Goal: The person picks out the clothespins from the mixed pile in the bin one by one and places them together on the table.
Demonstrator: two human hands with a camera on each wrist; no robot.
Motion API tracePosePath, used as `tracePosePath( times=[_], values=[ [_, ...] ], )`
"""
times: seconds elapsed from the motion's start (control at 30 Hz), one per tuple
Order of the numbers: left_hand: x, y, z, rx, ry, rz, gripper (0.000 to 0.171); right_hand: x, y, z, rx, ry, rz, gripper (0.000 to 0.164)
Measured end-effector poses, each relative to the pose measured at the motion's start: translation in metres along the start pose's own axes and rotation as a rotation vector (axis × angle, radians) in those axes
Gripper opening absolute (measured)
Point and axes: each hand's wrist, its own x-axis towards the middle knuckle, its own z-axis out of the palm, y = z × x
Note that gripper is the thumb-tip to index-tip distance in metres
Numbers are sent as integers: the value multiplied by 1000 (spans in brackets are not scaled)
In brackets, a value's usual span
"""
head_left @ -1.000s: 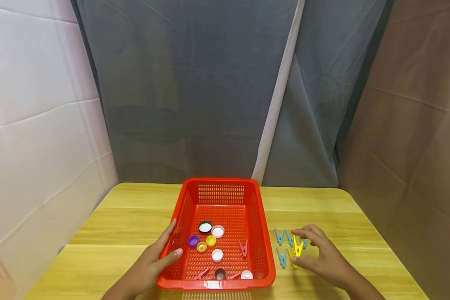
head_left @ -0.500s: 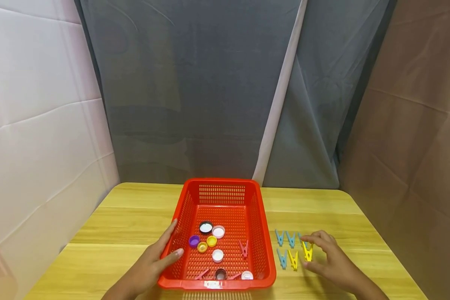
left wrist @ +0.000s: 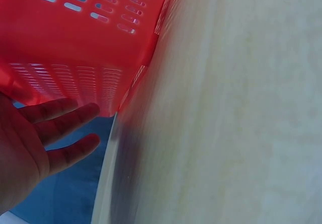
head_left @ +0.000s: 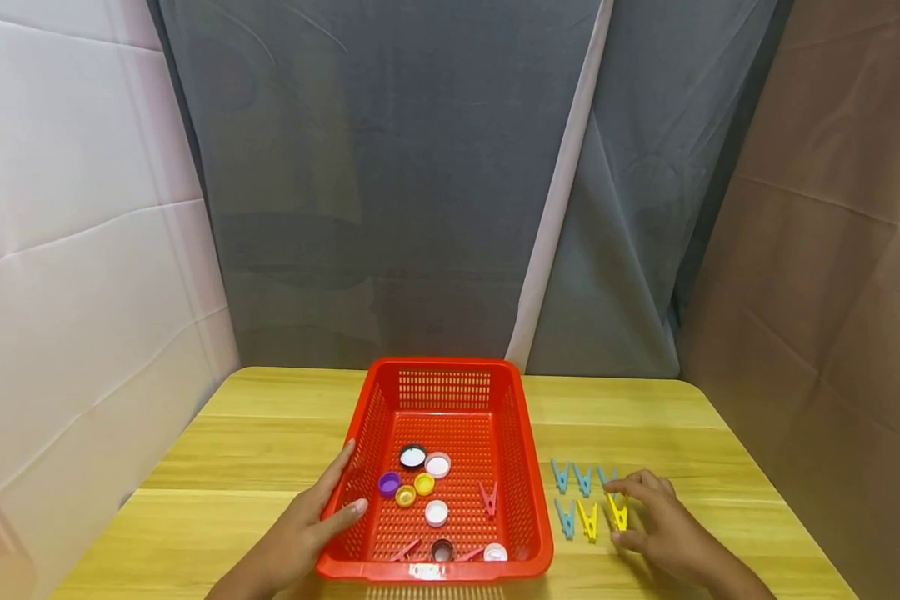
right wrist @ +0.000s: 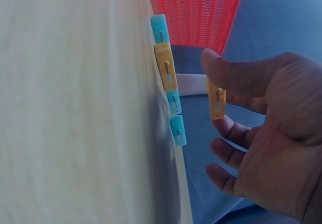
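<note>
My left hand (head_left: 300,525) holds the left rim of a red plastic basket (head_left: 536,500), thumb over the edge and a finger along the outer wall. Its other fingers (left wrist: 65,126) extend beside the wall in the left wrist view. Between thumb and index finger, my right hand (head_left: 667,525) pinches a yellow clothespin (head_left: 618,515), its prongs pointing away; the right wrist view shows this clothespin (right wrist: 217,102) apart from the others. Just left stand another yellow clothespin (head_left: 588,523) and a blue clothespin (head_left: 566,520). Behind them are more blue clothespins (head_left: 582,482), one partly covered by my fingers.
Inside the basket lie several bottle caps, among them a purple cap (head_left: 389,484), a black-rimmed cap (head_left: 412,456) and a white cap (head_left: 436,513), plus pink clothespins (head_left: 489,500). Grey cloth (head_left: 420,208) hangs behind the wooden table (head_left: 270,433).
My right hand has carried the yellow clothespin rightward from beside the other yellow one, then slightly toward me and down. The left hand and basket look the same.
</note>
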Motion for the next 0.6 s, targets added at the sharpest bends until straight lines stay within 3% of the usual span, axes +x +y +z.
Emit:
tracePosePath(
  times=[0.27,0.6],
  values=[
    [0,0,1,4,3,-3,88,4,11,6,-30,-16,-36,61],
    [0,0,2,44,28,-17,89,6,16,10,-64,-29,20,62]
  ],
)
